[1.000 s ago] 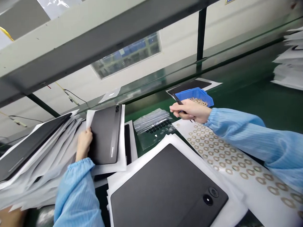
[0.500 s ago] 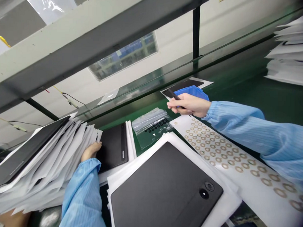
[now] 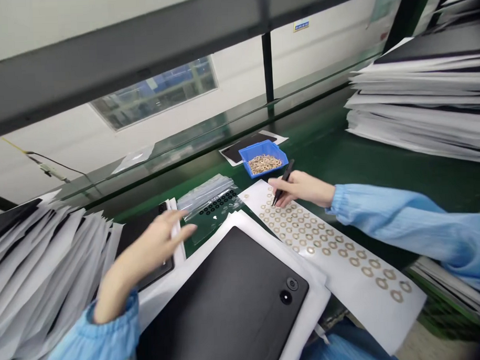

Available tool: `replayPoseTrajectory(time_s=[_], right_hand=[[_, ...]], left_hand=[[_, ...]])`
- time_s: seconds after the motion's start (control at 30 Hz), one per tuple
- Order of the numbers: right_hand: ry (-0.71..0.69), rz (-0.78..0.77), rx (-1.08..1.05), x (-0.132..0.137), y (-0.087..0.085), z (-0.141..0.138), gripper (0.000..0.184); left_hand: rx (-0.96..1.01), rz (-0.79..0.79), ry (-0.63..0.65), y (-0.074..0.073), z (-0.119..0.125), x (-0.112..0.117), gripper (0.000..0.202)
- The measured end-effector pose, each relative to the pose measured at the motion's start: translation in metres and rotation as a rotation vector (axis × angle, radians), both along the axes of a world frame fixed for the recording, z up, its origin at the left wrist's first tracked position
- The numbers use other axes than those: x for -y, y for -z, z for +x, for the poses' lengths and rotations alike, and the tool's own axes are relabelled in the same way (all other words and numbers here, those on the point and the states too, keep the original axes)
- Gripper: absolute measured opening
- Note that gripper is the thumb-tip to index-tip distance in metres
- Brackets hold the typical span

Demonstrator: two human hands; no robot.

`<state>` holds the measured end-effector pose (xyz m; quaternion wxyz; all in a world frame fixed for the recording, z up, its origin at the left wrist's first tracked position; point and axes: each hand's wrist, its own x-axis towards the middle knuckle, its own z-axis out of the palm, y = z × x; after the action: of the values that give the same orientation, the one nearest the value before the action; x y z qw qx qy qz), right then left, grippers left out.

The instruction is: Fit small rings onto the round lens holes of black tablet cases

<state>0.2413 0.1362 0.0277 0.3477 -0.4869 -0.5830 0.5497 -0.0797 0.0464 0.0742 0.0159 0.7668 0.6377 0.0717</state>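
My right hand grips black tweezers, their tips pointing down at the upper end of a white sheet lined with rows of tan rings. Slightly blurred, my left hand hovers with fingers apart and nothing in them, over a black tablet back cover on white paper. Nearer to me lies a larger-looking black tablet back cover with two round camera openings, on a stack of white sheets. A clear zip bag with small black rings rests beyond it.
Behind the ring sheet stands a blue bin holding tan rings. Tall stacks of papers and covers rise at left and right. A grey shelf beam crosses overhead, with a dark post behind.
My left hand has left the edge of the left stack and moved right. My right hand, with the tweezers, has gone from before the blue bin down to the ring sheet. The view has shifted right.
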Motion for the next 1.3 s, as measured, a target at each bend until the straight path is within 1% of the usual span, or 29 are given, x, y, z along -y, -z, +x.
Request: replayPoseTrajectory(time_s=[0.07, 0.1, 0.13, 0.2, 0.27, 0.33, 0.5, 0.67, 0.8, 0.87, 0.93, 1.03, 1.1, 1.17, 1.23, 1.3], right_hand=[[0.031, 0.033, -0.015, -0.005, 0.022, -0.002, 0.032], [0.047, 0.050, -0.016, -0.008, 0.030, -0.004, 0.030], [0.064, 0.069, -0.019, -0.011, 0.037, -0.007, 0.030], [0.096, 0.111, -0.023, -0.016, 0.046, -0.012, 0.027], [0.130, 0.161, -0.018, -0.017, 0.052, -0.016, 0.024], [0.161, 0.213, -0.003, -0.015, 0.056, -0.018, 0.021], [0.185, 0.293, 0.057, -0.011, 0.060, -0.018, 0.020], [0.178, 0.297, 0.052, -0.014, 0.063, -0.018, 0.017], [0.159, 0.248, -0.025, -0.018, 0.069, -0.017, 0.016], [0.145, 0.206, -0.081, -0.020, 0.068, -0.017, 0.017], [0.133, 0.168, -0.139, -0.019, 0.062, -0.018, 0.019], [0.098, 0.128, -0.209, -0.009, 0.044, -0.016, 0.026], [0.051, 0.109, -0.235, 0.004, 0.030, -0.014, 0.032], [-0.008, 0.091, -0.254, 0.019, 0.020, -0.011, 0.037], [-0.058, 0.069, -0.279, 0.032, 0.017, -0.008, 0.040], [-0.081, 0.040, -0.310, 0.039, 0.020, -0.004, 0.042]], left_hand=[[0.041, -0.075, 0.254, 0.013, 0.043, 0.011, 0.046], [0.053, -0.105, 0.343, 0.020, 0.059, 0.016, 0.047], [0.061, -0.126, 0.409, 0.027, 0.071, 0.021, 0.047], [0.069, -0.143, 0.473, 0.039, 0.082, 0.025, 0.047], [0.075, -0.133, 0.474, 0.047, 0.082, 0.025, 0.047], [0.080, -0.114, 0.457, 0.052, 0.079, 0.023, 0.046], [0.091, -0.091, 0.446, 0.057, 0.079, 0.022, 0.043], [0.098, -0.079, 0.445, 0.059, 0.081, 0.023, 0.042], [0.097, -0.069, 0.445, 0.059, 0.081, 0.023, 0.042], [0.098, -0.063, 0.446, 0.059, 0.080, 0.023, 0.041], [0.102, -0.057, 0.450, 0.058, 0.080, 0.022, 0.041], [0.108, -0.053, 0.459, 0.059, 0.082, 0.022, 0.042], [0.114, -0.051, 0.462, 0.060, 0.083, 0.023, 0.042], [0.122, -0.047, 0.467, 0.060, 0.083, 0.024, 0.041], [0.131, -0.032, 0.460, 0.055, 0.077, 0.020, 0.041], [0.140, 0.027, 0.393, 0.045, 0.060, 0.006, 0.040]])
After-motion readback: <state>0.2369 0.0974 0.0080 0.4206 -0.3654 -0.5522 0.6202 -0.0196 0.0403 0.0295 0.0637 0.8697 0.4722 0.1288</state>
